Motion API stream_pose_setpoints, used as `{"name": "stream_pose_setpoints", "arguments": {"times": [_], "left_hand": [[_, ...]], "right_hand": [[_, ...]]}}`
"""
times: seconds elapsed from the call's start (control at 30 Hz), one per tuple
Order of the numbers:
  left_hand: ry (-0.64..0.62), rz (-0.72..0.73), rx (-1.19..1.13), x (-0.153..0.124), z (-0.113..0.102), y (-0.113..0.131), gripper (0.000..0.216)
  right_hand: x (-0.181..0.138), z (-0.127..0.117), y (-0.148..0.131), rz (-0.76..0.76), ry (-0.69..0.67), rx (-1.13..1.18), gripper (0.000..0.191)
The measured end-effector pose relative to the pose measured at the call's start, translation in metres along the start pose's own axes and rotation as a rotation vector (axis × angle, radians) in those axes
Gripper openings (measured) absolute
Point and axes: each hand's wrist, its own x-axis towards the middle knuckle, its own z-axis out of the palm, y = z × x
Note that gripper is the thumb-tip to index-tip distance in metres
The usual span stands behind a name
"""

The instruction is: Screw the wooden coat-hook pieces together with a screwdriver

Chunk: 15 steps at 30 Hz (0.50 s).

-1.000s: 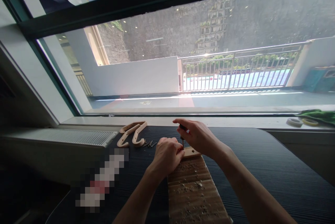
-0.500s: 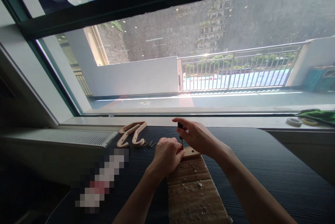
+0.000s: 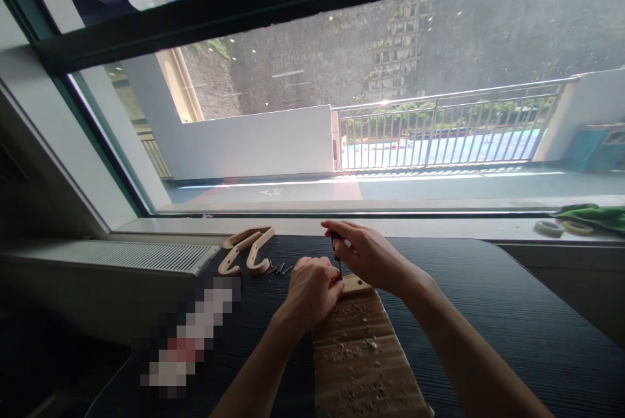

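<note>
My right hand (image 3: 374,254) is closed around the dark handle of a screwdriver (image 3: 336,242), held nearly upright with its shaft pointing down. Against the wooden hook (image 3: 357,284), my left hand (image 3: 312,284) is closed, its thumb and fingertips beside the screwdriver's lower end. The hook has a dark hole and lies at the far end of a pitted, corrugated cardboard strip (image 3: 361,346). My left fingers hide part of the hook, and whether a screw sits under the tip cannot be seen.
More wooden hooks (image 3: 258,262) lie at the back left of the dark table (image 3: 469,301), with several loose screws (image 3: 280,269) beside them. A windowsill (image 3: 469,229) runs behind, holding tape rolls (image 3: 547,228) and a green cloth (image 3: 593,215). A vented radiator (image 3: 146,256) stands left.
The screwdriver's handle has tilted very slightly to the left in my right hand. My left hand stays where it was on the wooden hook.
</note>
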Motion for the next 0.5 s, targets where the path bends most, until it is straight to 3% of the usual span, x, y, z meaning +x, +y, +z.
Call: {"name": "stream_pose_setpoints", "arguments": {"times": [0.27, 0.5], "left_hand": [[-0.046, -0.042, -0.001, -0.0002, -0.0037, 0.0023, 0.021], [-0.013, -0.009, -0.005, -0.0003, -0.0006, -0.0003, 0.021]], "right_hand": [[0.0009, 0.0038, 0.0071, 0.048, -0.006, 0.089, 0.036], [0.0013, 0.0042, 0.0070, 0.071, 0.023, 0.009, 0.035]]}}
